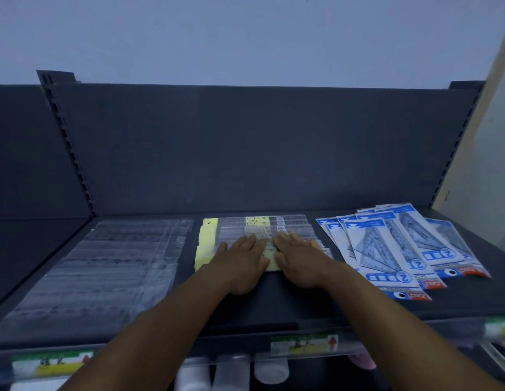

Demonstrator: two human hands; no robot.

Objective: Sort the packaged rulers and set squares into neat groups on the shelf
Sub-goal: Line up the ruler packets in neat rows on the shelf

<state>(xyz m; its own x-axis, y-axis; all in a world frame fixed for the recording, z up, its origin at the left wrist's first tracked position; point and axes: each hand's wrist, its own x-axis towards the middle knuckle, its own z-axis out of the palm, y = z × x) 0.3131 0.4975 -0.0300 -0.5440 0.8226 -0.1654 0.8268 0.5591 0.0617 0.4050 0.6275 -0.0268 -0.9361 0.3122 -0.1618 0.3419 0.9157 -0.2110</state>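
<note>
two hands [240, 263], three packet groups [392, 249]

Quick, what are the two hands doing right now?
Left hand: open, flat on the middle rulers.
Right hand: open, flat on them too.

I see both my bare forearms reaching forward from the bottom of the view, angling inward so that they converge toward the middle. My left hand [240, 263] lies palm down with its fingers [250, 242] straight, close together and pointing away from me. My right hand [299, 261] mirrors it, palm down, fingers [292, 239] extended and slightly spread. The two hands sit side by side, their inner edges nearly touching near the thumbs. Neither hand curls or pinches; both lie flat, pressing downward. The wrists are straight and level with the forearms.
</note>
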